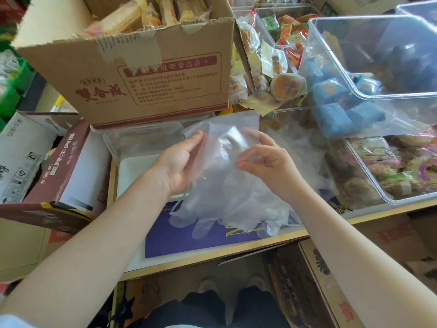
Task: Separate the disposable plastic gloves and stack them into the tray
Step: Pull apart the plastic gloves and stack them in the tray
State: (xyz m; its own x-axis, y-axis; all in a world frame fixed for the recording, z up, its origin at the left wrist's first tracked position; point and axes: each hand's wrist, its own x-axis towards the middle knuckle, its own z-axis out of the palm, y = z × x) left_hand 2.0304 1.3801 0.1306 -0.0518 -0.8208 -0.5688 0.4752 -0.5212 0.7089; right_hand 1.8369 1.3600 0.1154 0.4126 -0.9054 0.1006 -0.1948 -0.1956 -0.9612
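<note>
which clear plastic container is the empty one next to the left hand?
The shallow clear tray just beyond the left hand, in front of the cardboard box. It holds nothing; the deeper clear bins on the right hold packaged snacks.

Two hands (177, 162), one clear tray (132, 143), perhaps three cardboard boxes (142, 74), several gloves (227, 185)

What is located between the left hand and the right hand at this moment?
In the head view, a bunch of clear plastic gloves spans the gap; the left hand and the right hand both pinch it.
</note>
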